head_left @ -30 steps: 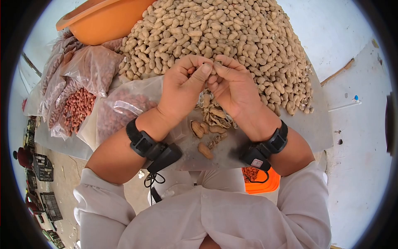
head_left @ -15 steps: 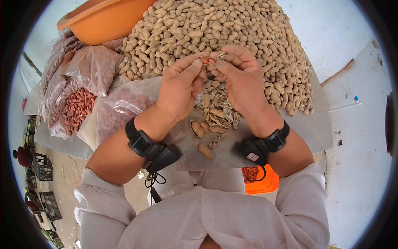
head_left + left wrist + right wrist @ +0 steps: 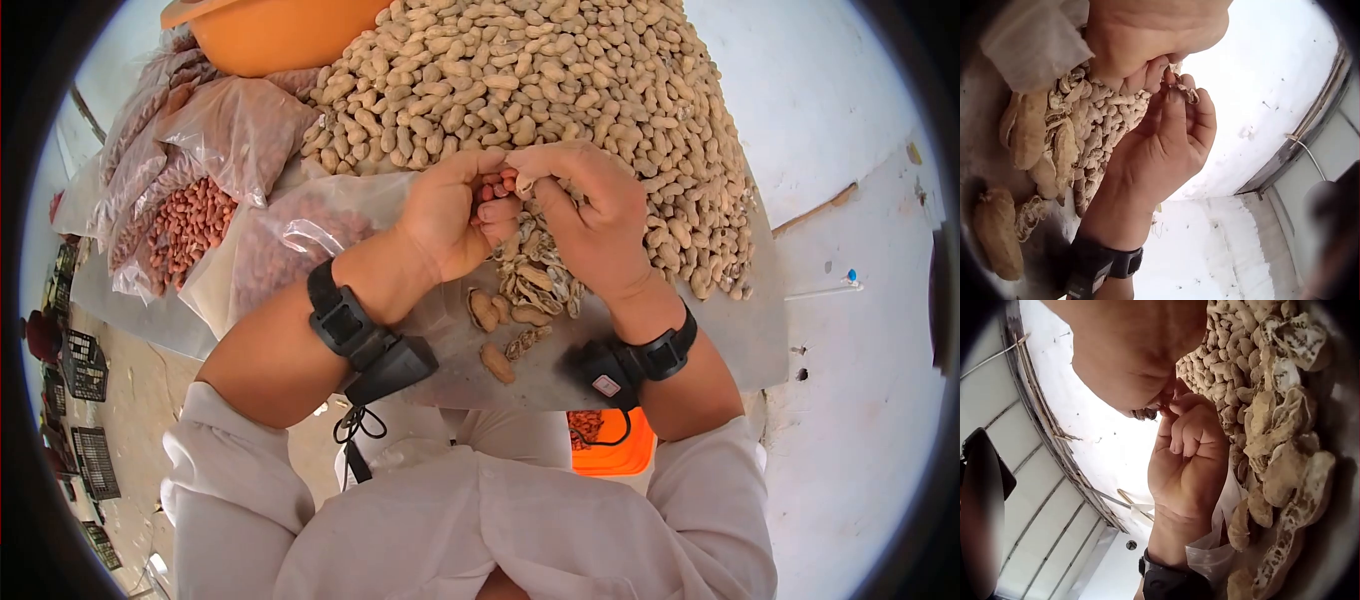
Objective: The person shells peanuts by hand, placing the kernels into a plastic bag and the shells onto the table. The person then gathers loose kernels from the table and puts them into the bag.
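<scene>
My left hand [image 3: 445, 220] holds several red peanut kernels [image 3: 495, 187] in its curled fingers, over the near side of the peanut heap. Close beside it, fingertips meeting the left hand's, my right hand [image 3: 598, 215] pinches a piece of peanut shell [image 3: 1186, 94] between thumb and fingers. The same shell piece shows dark under the right hand in the right wrist view. Below both hands lie broken empty shells [image 3: 530, 285] in a small pile on the grey tabletop [image 3: 450, 360]. The left palm is partly hidden behind its fingers.
A large heap of unshelled peanuts [image 3: 560, 90] fills the far side. Clear plastic bags of red kernels [image 3: 190, 235] and an orange basin [image 3: 280, 35] stand at the left. An orange container [image 3: 615, 455] with red contents sits below the table edge.
The opened peanut held between the hands has come apart; the kernels are now in the left hand's fingers and shell is in the right's. The head view has shifted slightly.
</scene>
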Action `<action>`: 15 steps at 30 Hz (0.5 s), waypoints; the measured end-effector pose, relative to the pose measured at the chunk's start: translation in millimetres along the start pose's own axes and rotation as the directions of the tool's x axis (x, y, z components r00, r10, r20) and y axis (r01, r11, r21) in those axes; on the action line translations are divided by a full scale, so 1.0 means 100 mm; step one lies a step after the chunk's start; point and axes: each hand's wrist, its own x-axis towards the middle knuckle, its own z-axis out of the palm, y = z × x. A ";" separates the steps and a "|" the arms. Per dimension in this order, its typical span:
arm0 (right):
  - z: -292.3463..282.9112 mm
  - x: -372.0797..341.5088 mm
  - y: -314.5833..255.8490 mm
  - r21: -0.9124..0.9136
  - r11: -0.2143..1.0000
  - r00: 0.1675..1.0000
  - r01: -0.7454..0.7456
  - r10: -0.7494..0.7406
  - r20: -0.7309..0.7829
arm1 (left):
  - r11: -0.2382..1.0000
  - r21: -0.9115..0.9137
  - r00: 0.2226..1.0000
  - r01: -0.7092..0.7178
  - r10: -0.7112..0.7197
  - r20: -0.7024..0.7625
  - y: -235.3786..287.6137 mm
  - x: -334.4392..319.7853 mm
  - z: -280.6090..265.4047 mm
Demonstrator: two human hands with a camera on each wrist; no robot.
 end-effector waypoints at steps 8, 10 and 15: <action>0.00 -0.02 0.02 0.520 0.763 0.887 -0.384 0.461 -0.023 | 1.000 0.007 1.000 0.017 -0.017 -0.006 0.06 0.02 0.02; -0.08 -0.02 0.11 0.502 0.718 0.846 -0.482 0.531 0.052 | 0.990 0.098 0.990 -0.106 0.115 -0.087 0.06 0.00 0.05; -0.16 -0.04 0.27 0.246 0.772 0.804 -0.586 0.519 0.290 | 0.939 0.208 0.943 -0.276 0.306 -0.128 0.09 0.00 0.05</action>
